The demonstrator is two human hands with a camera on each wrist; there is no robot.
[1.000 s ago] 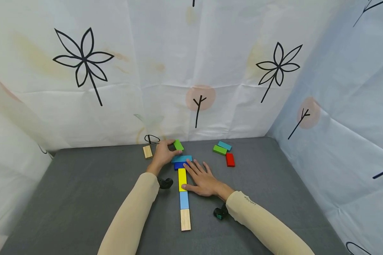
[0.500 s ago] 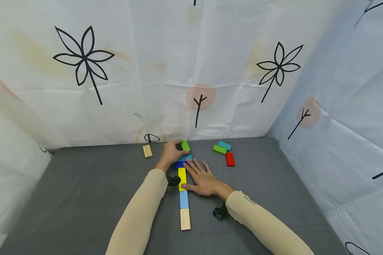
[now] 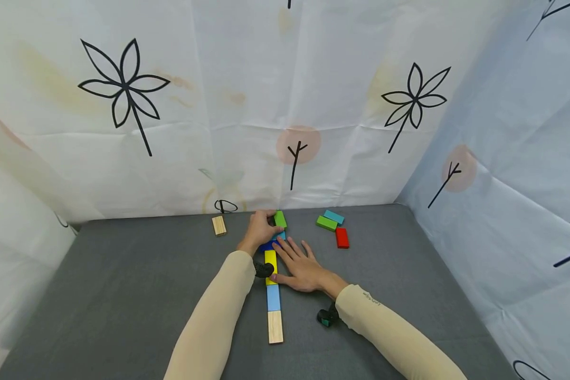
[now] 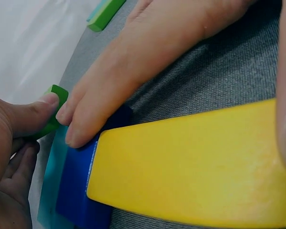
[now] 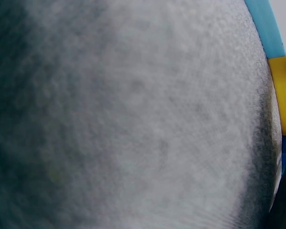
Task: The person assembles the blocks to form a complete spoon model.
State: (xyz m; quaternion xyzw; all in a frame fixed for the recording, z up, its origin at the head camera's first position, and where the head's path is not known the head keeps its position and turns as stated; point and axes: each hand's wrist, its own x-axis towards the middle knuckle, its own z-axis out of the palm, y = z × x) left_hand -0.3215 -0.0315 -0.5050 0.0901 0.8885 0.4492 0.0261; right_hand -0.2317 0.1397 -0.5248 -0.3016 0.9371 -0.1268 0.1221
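My left hand (image 3: pixel 258 229) pinches a green block (image 3: pixel 280 219) between thumb and fingers, at the far end of a line of blocks. Just below it lie a teal block (image 4: pixel 52 191) and a dark blue block (image 4: pixel 81 176), both set crosswise. A yellow block (image 4: pixel 181 167) runs lengthwise from the blue one, followed by a light blue block (image 3: pixel 273 297) and a plain wooden block (image 3: pixel 275 327). Fingers spread, my right hand (image 3: pixel 304 272) rests beside the line, fingertips at the blue and teal blocks and thumb at the yellow block's edge.
Another wooden block (image 3: pixel 219 226) lies left of my left hand. To the right are a second green block (image 3: pixel 326 223), a second teal block (image 3: pixel 334 216) and a red block (image 3: pixel 342 238). A printed white cloth (image 3: pixel 247 105) rises behind the grey tabletop (image 3: pixel 123 295).
My left hand has moved right with the green block, bringing it over to the far end of the line and turning it more upright in view. My right hand has stayed put.
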